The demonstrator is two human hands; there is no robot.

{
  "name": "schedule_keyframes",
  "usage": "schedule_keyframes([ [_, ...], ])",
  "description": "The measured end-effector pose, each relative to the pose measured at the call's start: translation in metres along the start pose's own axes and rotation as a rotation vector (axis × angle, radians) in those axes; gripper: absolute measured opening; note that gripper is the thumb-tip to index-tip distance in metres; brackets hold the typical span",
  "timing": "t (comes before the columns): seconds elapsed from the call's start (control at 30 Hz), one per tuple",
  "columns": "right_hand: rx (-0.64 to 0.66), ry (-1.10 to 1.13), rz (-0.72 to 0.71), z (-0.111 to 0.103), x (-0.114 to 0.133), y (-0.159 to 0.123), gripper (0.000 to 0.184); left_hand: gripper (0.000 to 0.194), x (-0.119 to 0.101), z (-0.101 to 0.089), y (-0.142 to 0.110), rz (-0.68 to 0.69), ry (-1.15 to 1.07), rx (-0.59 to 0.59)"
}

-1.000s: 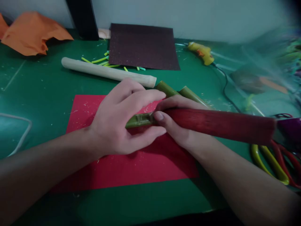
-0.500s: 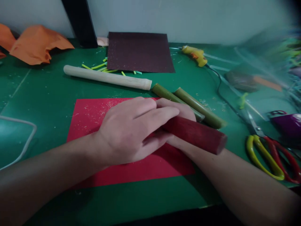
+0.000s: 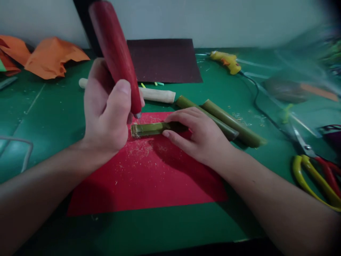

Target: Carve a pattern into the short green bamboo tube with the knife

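Observation:
My left hand (image 3: 105,113) is closed round a red-handled tool (image 3: 114,53), held upright with its metal tip just above the near end of a short green bamboo piece (image 3: 150,128). That piece lies across a red paper sheet (image 3: 149,177) on the green mat. My right hand (image 3: 198,137) presses on the bamboo piece's right part, fingers curled over it, pinning it to the sheet. Pale shavings are scattered on the red sheet beneath the tool tip.
Two longer green bamboo tubes (image 3: 226,122) and a pale wooden stick (image 3: 157,95) lie behind my hands. A dark sheet (image 3: 165,60), orange paper (image 3: 50,57), a yellow glue gun (image 3: 225,61) with its cord, and scissors (image 3: 317,174) at right surround the work.
The red-handled tool passed from my right hand to my left and swung from lying sideways to upright. My right hand settled on the bamboo piece. More shavings lie on the red sheet.

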State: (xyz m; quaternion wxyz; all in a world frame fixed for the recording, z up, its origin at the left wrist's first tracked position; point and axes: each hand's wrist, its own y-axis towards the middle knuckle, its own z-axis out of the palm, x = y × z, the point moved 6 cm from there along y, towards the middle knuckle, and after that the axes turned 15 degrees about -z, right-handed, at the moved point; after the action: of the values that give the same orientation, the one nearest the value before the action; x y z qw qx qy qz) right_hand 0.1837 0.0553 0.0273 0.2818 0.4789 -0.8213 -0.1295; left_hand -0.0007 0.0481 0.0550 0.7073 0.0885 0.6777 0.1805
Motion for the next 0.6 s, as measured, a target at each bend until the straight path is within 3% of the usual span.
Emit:
schedule_keyframes([
  [0.17, 0.025, 0.039, 0.018, 0.008, 0.002, -0.002, 0.02, 0.013, 0.017, 0.01, 0.003, -0.254, -0.035, -0.011],
  [0.3, 0.063, 0.025, 0.029, 0.01, 0.007, -0.001, 0.035, 0.029, 0.019, 0.012, 0.003, -0.286, 0.067, -0.003],
  [0.43, 0.118, 0.033, 0.009, 0.012, 0.01, 0.0, 0.028, 0.022, 0.015, 0.014, -0.001, -0.326, 0.264, 0.066],
  [0.6, 0.138, 0.094, 0.025, 0.014, 0.009, -0.002, 0.022, 0.015, 0.015, 0.014, -0.009, -0.377, 0.302, 0.173],
])
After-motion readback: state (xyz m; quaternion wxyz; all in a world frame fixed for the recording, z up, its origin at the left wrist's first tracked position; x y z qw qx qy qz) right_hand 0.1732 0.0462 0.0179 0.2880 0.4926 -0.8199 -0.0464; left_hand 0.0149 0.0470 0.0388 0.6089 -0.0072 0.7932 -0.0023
